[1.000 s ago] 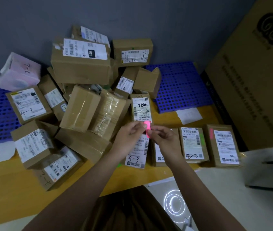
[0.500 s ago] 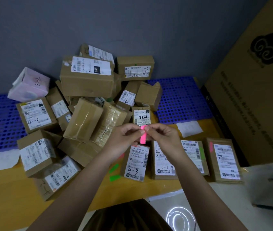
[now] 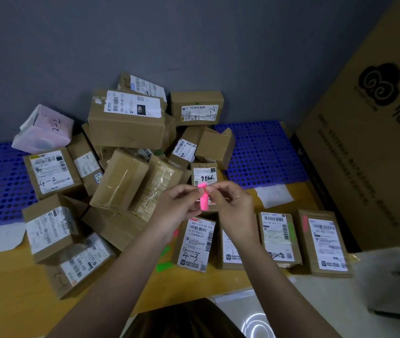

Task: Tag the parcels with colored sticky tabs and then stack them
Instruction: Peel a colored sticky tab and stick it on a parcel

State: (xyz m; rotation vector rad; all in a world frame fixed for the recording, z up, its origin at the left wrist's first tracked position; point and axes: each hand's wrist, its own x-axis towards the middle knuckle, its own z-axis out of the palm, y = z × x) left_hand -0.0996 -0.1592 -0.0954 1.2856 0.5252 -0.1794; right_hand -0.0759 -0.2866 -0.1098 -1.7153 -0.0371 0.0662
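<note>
Pink tab [image 3: 203, 196]: held in air btwn both hands, above the near row of parcels, hanging roughly vertical. Upper end is pinched at the fingertips; lower end hangs free. Not yet stuck to any parcel.

Change vs. 1 s ago: tab was a small pink patch mostly hidden btwn the fingertips; now most of its length is exposed below the pinch. Hands have stayed together at the same spot relative to the row. Judgement: tab is being peeled/separated and is near ready to apply.

Left hand [image 3: 178, 207]: fingers curled, thumb and forefinger pinching tab's top edge from the left.
Right hand [image 3: 230, 203]: fingers curled, pinching the same top edge from the right. Which hand carries the tab alone cannot be told.

Below hands: parcel marked 4-3 [image 3: 195, 243], label up, on the yellow table [image 3: 11, 289]. A pink spot shows at its left edge beside the left wrist; whether it is on the box cannot be told. Next parcel to the right [image 3: 229, 252] is partly hidden by the right forearm; no tab visible on it. Two parcels further right carry tabs: green [image 3: 291, 229] and pink [image 3: 305, 223].

Loose green tabs [image 3: 163, 265] lie on table left of 4-3. Untagged pile [image 3: 125, 147] behind, not stacked.
</note>
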